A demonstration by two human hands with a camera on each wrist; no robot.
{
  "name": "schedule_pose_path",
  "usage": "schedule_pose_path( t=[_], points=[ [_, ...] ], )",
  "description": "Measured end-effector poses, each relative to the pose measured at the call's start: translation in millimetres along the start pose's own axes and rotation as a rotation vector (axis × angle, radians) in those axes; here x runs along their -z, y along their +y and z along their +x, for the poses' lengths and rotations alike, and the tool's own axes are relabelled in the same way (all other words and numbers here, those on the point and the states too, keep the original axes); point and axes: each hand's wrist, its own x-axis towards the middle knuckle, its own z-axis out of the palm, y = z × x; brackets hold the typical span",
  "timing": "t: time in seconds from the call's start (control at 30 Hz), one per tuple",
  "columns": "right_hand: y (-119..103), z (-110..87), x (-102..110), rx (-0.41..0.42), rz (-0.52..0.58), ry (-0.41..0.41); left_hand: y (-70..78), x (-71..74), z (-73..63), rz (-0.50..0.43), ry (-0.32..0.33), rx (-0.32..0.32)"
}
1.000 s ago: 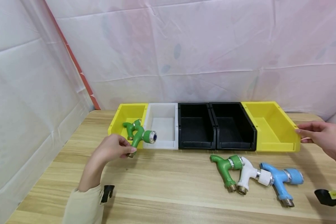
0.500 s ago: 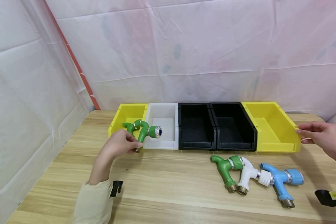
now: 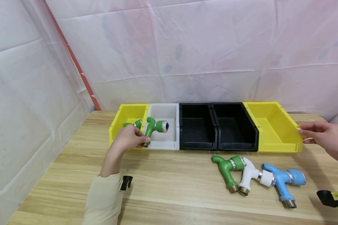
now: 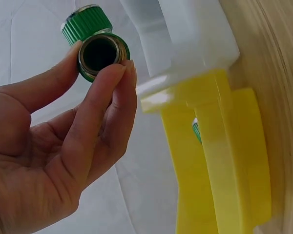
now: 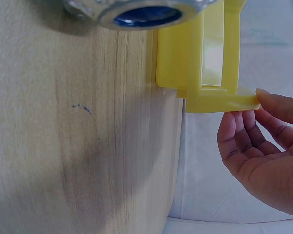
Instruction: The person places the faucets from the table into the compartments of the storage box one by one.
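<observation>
Across a wood-grain worktop (image 3: pixel 180 200), the head view shows five bins side by side: left yellow bin (image 3: pixel 115 125), white bin (image 3: pixel 164 145), two black bins (image 3: pixel 198 146) and right yellow bin (image 3: pixel 280 148). The left hand (image 3: pixel 128 138) pinches a green tap (image 3: pixel 150 127) by its brass end at the white bin's front; whether it is within the walls cannot be told. A second green tap (image 3: pixel 138 124), partly covered, lies in the left yellow bin. The right hand (image 3: pixel 324 136) pinches the right yellow bin's outer side. Nearer the person lie a third green tap (image 3: pixel 225 170), white tap (image 3: pixel 249 172) and blue tap (image 3: pixel 282 181). The left wrist view shows thumb and fingers around the held tap's round, open end. The right wrist view shows thumb and fingertips gripping the yellow edge, with a silvery, blue-centred ring (image 5: pixel 105 17) close above.
</observation>
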Motion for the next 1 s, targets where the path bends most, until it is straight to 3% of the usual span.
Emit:
schedule_pose_path(
  t=[0.63,1.0],
  points=[
    [-1.2,0.9,0.3,-0.010,-0.019,-0.003,24.6,-10.9,15.0,0.021,0.039,-0.010],
    [0.3,0.2,-0.1,-0.001,0.000,-0.003,30.5,-17.7,21.0,0.062,0.081,-0.005]
  ],
)
